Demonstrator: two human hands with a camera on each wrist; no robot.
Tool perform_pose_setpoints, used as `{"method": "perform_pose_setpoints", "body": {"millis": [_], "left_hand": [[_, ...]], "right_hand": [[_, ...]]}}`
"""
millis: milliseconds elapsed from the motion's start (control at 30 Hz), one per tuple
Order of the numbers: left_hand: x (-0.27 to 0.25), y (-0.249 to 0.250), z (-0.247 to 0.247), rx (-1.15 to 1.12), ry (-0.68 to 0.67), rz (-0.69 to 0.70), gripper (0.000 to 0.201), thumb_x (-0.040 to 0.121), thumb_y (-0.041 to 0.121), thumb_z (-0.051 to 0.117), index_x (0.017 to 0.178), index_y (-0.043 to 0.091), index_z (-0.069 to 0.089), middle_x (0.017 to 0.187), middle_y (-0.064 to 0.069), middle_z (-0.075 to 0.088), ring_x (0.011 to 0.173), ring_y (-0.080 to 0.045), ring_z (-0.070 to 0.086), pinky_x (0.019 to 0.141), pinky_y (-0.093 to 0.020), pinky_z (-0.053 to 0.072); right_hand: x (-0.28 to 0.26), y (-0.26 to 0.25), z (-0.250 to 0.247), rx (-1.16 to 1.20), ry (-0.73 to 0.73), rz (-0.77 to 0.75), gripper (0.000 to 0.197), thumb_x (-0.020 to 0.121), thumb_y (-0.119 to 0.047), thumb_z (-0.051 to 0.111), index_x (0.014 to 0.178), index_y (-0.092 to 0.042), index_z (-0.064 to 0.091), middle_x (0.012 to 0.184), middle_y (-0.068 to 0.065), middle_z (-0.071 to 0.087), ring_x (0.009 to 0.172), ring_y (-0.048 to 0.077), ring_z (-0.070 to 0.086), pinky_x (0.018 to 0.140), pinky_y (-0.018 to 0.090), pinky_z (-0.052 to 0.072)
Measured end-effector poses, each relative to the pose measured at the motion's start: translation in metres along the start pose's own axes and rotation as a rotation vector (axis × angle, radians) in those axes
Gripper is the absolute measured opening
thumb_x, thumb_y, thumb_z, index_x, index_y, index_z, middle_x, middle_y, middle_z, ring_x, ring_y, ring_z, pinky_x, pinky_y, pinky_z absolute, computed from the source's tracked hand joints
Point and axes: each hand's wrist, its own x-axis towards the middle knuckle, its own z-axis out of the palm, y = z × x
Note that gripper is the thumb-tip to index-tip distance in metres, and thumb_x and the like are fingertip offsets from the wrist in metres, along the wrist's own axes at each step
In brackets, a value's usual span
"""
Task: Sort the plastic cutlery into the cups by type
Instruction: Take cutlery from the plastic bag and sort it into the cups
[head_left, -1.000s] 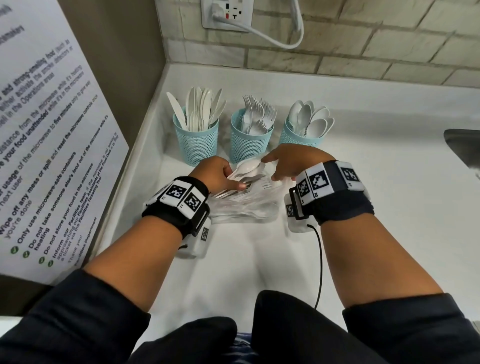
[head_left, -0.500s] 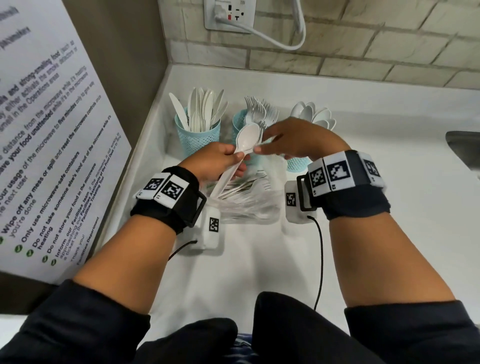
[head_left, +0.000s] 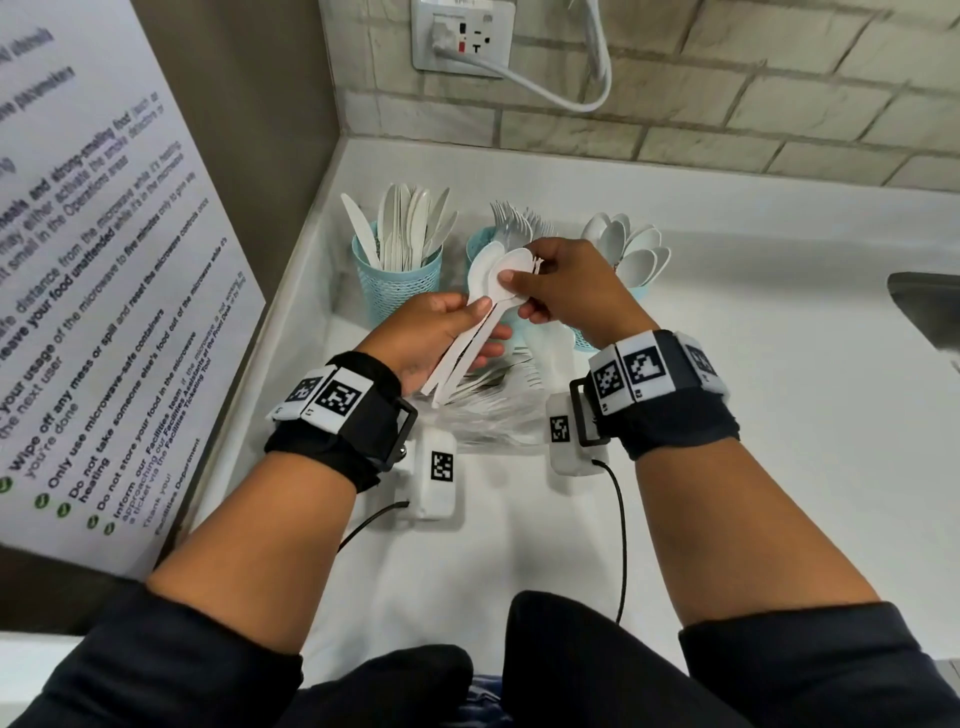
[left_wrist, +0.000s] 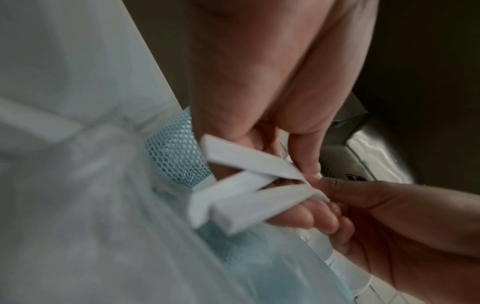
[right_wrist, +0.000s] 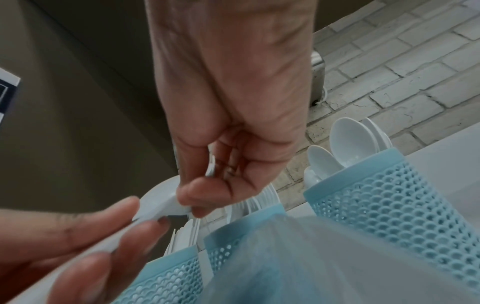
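Three blue mesh cups stand at the back of the white counter: a knife cup (head_left: 397, 278) on the left, a fork cup (head_left: 480, 244) in the middle and a spoon cup (right_wrist: 394, 197) on the right. My left hand (head_left: 441, 332) grips the handles of a few white plastic spoons (head_left: 485, 306), whose handle ends (left_wrist: 249, 189) cross in the left wrist view. Above the fork cup, my right hand (head_left: 563, 291) pinches the bowls of those spoons (right_wrist: 166, 202). A clear plastic bag (head_left: 483, 410) with more cutlery lies below both hands.
A dark wall with a white notice poster (head_left: 93, 291) closes the left side. Behind the cups is a brick wall with a socket and white cable (head_left: 545, 93). A sink edge (head_left: 924, 306) shows at the right. Bare counter (head_left: 779, 364) spreads to the right of the cups.
Both hands rose from the bag with spoons. The left hand went from a low grip in the bag to holding the handles up; the right hand moved onto the spoon bowls.
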Motion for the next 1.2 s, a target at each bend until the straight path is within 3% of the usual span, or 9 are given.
{"method": "perform_pose_setpoints", "body": {"millis": [100,367,567,767,833,900,1000,1200], "left_hand": [[0.000,-0.002,0.000,-0.017,0.002,0.001,0.012,0.096,0.017,0.048,0.098,0.013,0.059,0.070,0.002,0.073,0.062,-0.009,0.070,0.060,-0.021,0.056],[-0.002,-0.005,-0.003,-0.057,-0.019,0.002,0.014,0.095,0.008,0.048,0.099,0.008,0.061,0.079,0.000,0.073,0.067,-0.009,0.070,0.064,-0.023,0.057],[-0.002,-0.009,-0.005,-0.079,0.013,0.011,0.012,0.094,0.009,0.051,0.098,0.009,0.062,0.080,0.000,0.072,0.066,-0.009,0.070,0.059,-0.021,0.057],[-0.003,-0.012,-0.005,-0.122,0.041,-0.028,0.019,0.097,0.018,0.045,0.091,0.011,0.062,0.078,-0.002,0.069,0.059,-0.008,0.066,0.057,-0.022,0.057],[-0.002,-0.011,-0.006,-0.143,0.059,-0.036,0.022,0.099,0.019,0.042,0.092,0.010,0.061,0.077,-0.003,0.069,0.057,-0.009,0.066,0.055,-0.023,0.056],[-0.003,-0.010,-0.006,-0.146,0.070,-0.029,0.023,0.100,0.019,0.039,0.093,0.010,0.060,0.073,-0.001,0.070,0.054,-0.009,0.066,0.053,-0.022,0.056],[-0.004,-0.010,-0.006,-0.103,0.070,-0.023,0.024,0.100,0.023,0.038,0.094,0.013,0.059,0.067,0.002,0.072,0.055,-0.009,0.067,0.053,-0.021,0.055],[-0.008,-0.009,-0.004,-0.068,0.060,-0.030,0.025,0.101,0.027,0.035,0.098,0.014,0.057,0.066,-0.002,0.073,0.055,-0.012,0.068,0.054,-0.021,0.055]], "right_hand": [[0.001,0.001,0.001,0.017,-0.017,0.008,0.021,0.086,-0.008,0.063,0.107,-0.009,0.061,0.065,0.004,0.058,0.041,0.003,0.055,0.047,0.014,0.048],[0.000,0.001,0.001,0.049,-0.032,0.014,0.029,0.085,-0.003,0.064,0.113,-0.008,0.059,0.070,0.005,0.056,0.047,0.008,0.056,0.053,0.017,0.053],[-0.002,-0.003,0.001,0.062,-0.062,0.024,0.035,0.085,0.000,0.062,0.119,-0.007,0.056,0.075,0.002,0.058,0.047,0.007,0.059,0.061,0.021,0.057],[-0.003,-0.011,0.004,-0.218,0.021,-0.090,0.030,0.082,0.001,0.065,0.111,-0.005,0.063,0.085,0.007,0.061,0.052,0.013,0.060,0.060,0.020,0.057],[-0.003,-0.014,0.006,-0.279,0.063,-0.126,0.030,0.080,-0.001,0.067,0.109,-0.007,0.065,0.079,0.002,0.060,0.053,0.016,0.062,0.065,0.023,0.058],[-0.003,-0.017,0.007,-0.337,0.107,-0.170,0.035,0.077,-0.005,0.071,0.111,-0.009,0.065,0.077,-0.002,0.060,0.068,0.025,0.066,0.077,0.032,0.057],[-0.001,-0.018,0.010,-0.413,0.143,-0.228,0.043,0.075,-0.012,0.074,0.116,-0.012,0.063,0.105,0.008,0.067,0.098,0.026,0.062,0.088,0.029,0.047],[0.002,-0.017,0.016,-0.474,0.115,-0.259,0.040,0.078,-0.018,0.072,0.116,-0.010,0.065,0.111,0.010,0.067,0.099,0.023,0.061,0.083,0.025,0.042]]}}
